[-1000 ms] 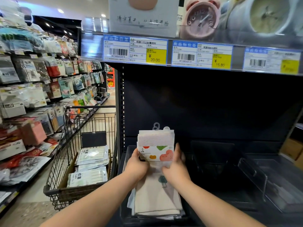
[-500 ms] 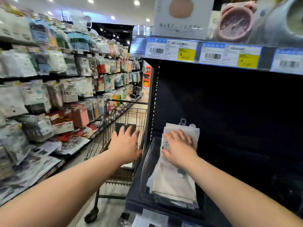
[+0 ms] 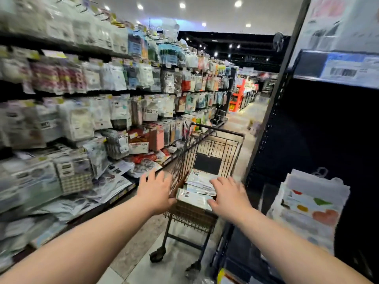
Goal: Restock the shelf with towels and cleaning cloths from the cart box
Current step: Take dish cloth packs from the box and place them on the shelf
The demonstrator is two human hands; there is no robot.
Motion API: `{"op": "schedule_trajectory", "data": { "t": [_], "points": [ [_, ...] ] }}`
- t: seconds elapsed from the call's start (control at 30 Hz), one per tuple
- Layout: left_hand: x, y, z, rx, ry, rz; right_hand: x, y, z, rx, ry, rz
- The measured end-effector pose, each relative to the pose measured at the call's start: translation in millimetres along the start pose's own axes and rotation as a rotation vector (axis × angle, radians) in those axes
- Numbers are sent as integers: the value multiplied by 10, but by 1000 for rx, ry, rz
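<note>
While the packaged cloths (image 3: 198,181) lay flat in the cart (image 3: 207,163) box, long sides running across it, the shelved stack (image 3: 311,206) at right stood upright, hanger hooks up. The left hand (image 3: 155,191) hovered palm-down at the cart's left rim and the right hand (image 3: 229,198) above the packs, both spread wide, holding nothing.

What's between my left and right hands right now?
In the head view, the cart's wire side wall and the front cloth packs lying inside it sit between the left hand and the right hand.
</note>
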State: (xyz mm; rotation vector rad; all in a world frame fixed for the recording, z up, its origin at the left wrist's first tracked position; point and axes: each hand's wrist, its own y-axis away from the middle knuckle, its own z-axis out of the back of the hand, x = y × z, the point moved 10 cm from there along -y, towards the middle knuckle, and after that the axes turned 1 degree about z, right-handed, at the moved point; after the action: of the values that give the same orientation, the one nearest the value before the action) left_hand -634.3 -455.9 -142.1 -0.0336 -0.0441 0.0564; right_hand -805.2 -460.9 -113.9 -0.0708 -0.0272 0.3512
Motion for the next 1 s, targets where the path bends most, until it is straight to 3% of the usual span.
{"op": "schedule_trajectory", "data": {
  "t": [0.37,0.5,0.67,1.0],
  "points": [
    [2084,-386,-609,88,17,13,1769,-1178,-815,144,-27,9],
    [2515,-625,-660,86,23,-8,2147,-1426,-1066,188,-70,-30],
    [2575,-1036,-871,124,30,-76,2120,-1706,-1308,226,-60,-97],
    [2471,-2251,-1295,198,5,-159,1370,-2806,-1855,305,-143,-254]
  ]
}}
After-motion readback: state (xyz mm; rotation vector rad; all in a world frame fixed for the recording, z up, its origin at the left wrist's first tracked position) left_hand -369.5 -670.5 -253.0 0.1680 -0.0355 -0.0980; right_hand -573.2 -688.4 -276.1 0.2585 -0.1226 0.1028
